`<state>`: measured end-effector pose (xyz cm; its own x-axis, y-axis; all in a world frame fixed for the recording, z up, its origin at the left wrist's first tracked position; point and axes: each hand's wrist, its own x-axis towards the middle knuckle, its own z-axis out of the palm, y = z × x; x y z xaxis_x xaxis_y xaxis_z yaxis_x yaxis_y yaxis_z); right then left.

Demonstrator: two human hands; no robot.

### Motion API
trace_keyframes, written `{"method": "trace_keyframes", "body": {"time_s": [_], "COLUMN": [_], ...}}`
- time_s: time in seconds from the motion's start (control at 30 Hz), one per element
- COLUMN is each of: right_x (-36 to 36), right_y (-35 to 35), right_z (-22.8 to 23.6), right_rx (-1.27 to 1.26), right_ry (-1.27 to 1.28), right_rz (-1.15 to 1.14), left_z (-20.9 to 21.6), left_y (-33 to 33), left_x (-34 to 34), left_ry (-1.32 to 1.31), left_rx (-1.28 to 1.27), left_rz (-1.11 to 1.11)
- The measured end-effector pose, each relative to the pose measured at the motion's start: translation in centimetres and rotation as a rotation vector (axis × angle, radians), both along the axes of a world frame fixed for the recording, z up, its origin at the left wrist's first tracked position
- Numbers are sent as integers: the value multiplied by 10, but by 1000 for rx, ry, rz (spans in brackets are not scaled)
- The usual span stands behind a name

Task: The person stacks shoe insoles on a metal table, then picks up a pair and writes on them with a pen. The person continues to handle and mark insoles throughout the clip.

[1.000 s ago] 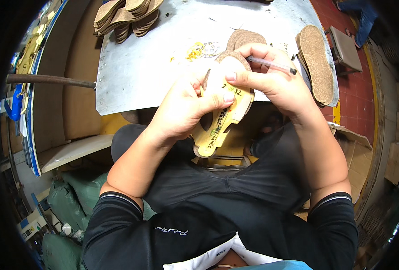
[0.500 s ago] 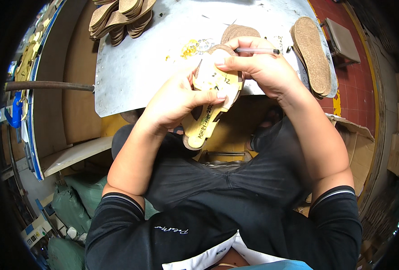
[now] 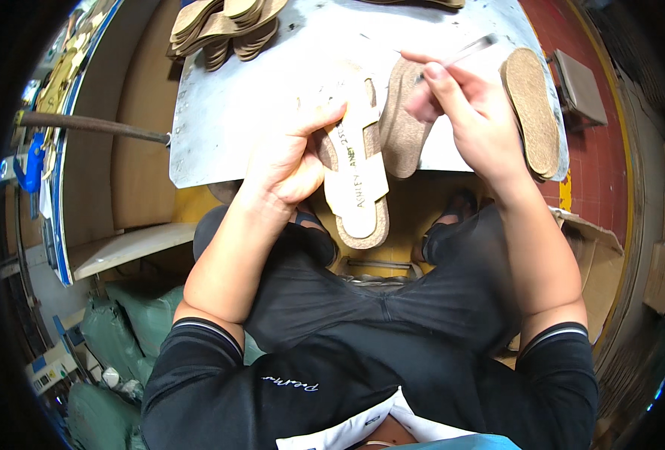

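Holding a pale template [image 3: 355, 176] flat over a cork insole [image 3: 327, 154] occupied the left hand [image 3: 291, 161]: thumb pressed on top, fingers mostly hidden behind, grip closed on both layers. Cork showed through the side cut-outs and around the heel; the pair projected past the table's near edge, heel toward the lap. Right hand [image 3: 471, 112], blurred, was off the template, fingers pinched about a slim pen [image 3: 473, 48]. Beneath it lay further cork insoles [image 3: 403, 146], uncovered.

Progress, as judged: overlay in place; pen well clear of the held insole. Could not tell whether that insole bore any marks. Remaining work looked considerable: one stack [image 3: 531, 112] sat at the right of the white table [image 3: 224, 142], a bigger heap [image 3: 224, 28] at upper left. Whether those were finished could not be read.
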<state>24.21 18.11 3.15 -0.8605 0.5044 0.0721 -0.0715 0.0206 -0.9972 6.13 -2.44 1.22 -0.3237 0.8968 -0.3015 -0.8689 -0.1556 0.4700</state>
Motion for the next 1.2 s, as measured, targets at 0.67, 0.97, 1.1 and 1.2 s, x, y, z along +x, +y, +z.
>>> {"method": "trace_keyframes", "body": {"time_s": [0.67,0.97,1.1,1.2], "right_x": [3,6,5,5], "right_y": [-41,-41,-41,-41], "right_z": [10,12,12,10], "right_rx": [423,458,485,453], "right_ry": [200,184,237,252], "right_rz": [17,-10,5,-25], "left_z": [6,6,2,2], "left_y": [-4,-2,-2,-1], "left_x": [5,7,5,6], "left_ry": [84,93,71,57], "left_rx": [-14,-36,-15,-15], "left_rz": [47,53,51,46]}}
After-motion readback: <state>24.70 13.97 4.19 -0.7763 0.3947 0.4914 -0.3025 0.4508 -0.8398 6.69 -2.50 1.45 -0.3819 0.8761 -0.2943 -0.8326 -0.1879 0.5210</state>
